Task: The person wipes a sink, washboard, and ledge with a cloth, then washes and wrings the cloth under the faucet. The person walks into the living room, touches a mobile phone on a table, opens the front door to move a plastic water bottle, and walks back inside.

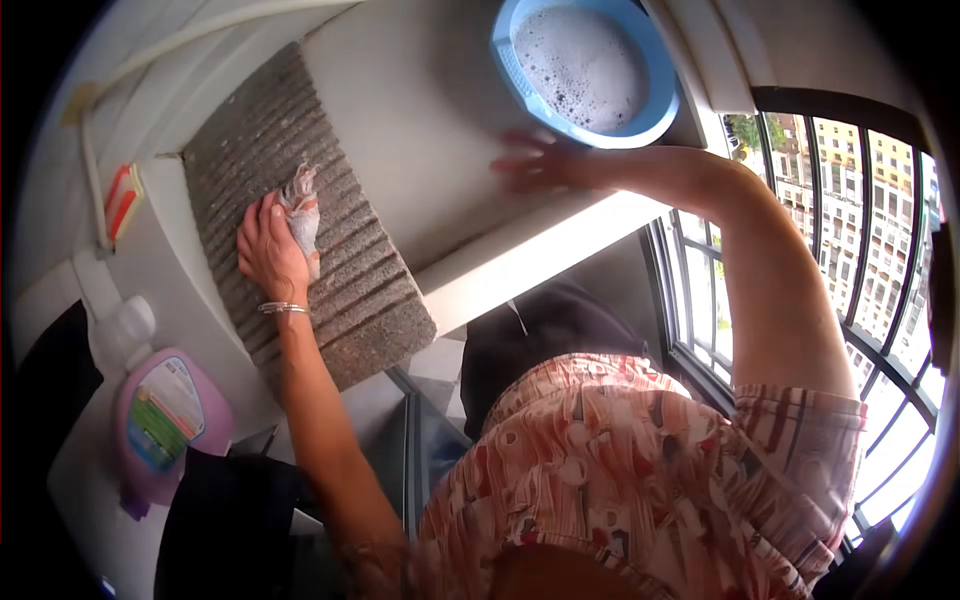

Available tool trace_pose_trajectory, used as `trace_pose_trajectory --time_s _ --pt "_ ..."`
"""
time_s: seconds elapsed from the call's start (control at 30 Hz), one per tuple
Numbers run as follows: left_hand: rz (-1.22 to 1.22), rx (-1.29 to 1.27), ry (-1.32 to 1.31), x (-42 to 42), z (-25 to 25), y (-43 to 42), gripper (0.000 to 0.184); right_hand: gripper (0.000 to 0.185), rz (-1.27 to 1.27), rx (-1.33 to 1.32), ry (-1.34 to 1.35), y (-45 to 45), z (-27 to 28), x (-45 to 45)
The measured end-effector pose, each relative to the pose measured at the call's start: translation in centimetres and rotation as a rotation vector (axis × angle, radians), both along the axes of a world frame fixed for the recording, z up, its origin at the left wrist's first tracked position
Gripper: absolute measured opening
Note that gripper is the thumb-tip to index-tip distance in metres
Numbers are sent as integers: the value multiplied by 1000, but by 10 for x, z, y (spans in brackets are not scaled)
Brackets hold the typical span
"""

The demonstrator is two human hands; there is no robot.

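- Cloth (303, 215): pale, crumpled, bunched into a narrow roll; lies on the ridged board (345, 270), near the middle of its length, and under or against the left hand.
- Left hand (268, 245): rests on the board, back of the hand uppermost, fingers slightly bent and close together. Cloth touches its thumb side and sticks out past it, away from the wrist and toward the sink. How firmly the fingers grip it, cannot tell. Bracelet (283, 308) on this wrist.
- Right hand (535, 165): blurred; fingers spread, nothing held. Hangs over the sink (410, 110), close below the basin; contact with the sink surface cannot be told. Well apart from the cloth, with the board's edge and bare sink between.
- Basin (510, 75): blue, at the far right of the sink, holding white suds (580, 70). Much nearer the right hand than the left.
- Board: grey, rough, parallel grooves; set slantwise along the left part of the sink.
- Bottle (172, 425): pink-purple with a green and white label, left of the board and nearer the body, apart from both hands.
- Packet (122, 202): red and white, beyond the board's left edge.
- Window bars (815, 190): dark, behind the right arm; buildings show outside.
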State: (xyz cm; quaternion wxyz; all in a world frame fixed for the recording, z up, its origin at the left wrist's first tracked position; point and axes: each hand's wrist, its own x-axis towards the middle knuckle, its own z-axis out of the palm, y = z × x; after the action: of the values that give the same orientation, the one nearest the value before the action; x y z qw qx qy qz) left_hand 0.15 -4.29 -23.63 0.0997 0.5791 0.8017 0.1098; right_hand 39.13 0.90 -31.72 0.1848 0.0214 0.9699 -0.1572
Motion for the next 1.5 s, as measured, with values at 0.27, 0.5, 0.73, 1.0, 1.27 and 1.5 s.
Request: trace_pose_trajectory --time_s 0.27,0.5,0.73,1.0,1.27,1.5 --pt "-145 26 -182 -29 -20 12 39 37 -24 -194 453 -29 -15 -81" --pt "-177 227 -733 108 23 43 36 35 -197 -748 -173 -5 -66 43" --pt "199 -421 -1522 282 1 86 78 45 -704 -523 -684 -4 6 61" --pt "288 -233 -1012 248 -48 112 60 46 -877 -809 -496 -7 33 54" --pt "342 -285 -854 165 -7 110 50 55 -927 -653 -672 3 50 84" --pt "352 -305 -931 103 -5 104 62 62 -1313 -179 -564 53 36 149"
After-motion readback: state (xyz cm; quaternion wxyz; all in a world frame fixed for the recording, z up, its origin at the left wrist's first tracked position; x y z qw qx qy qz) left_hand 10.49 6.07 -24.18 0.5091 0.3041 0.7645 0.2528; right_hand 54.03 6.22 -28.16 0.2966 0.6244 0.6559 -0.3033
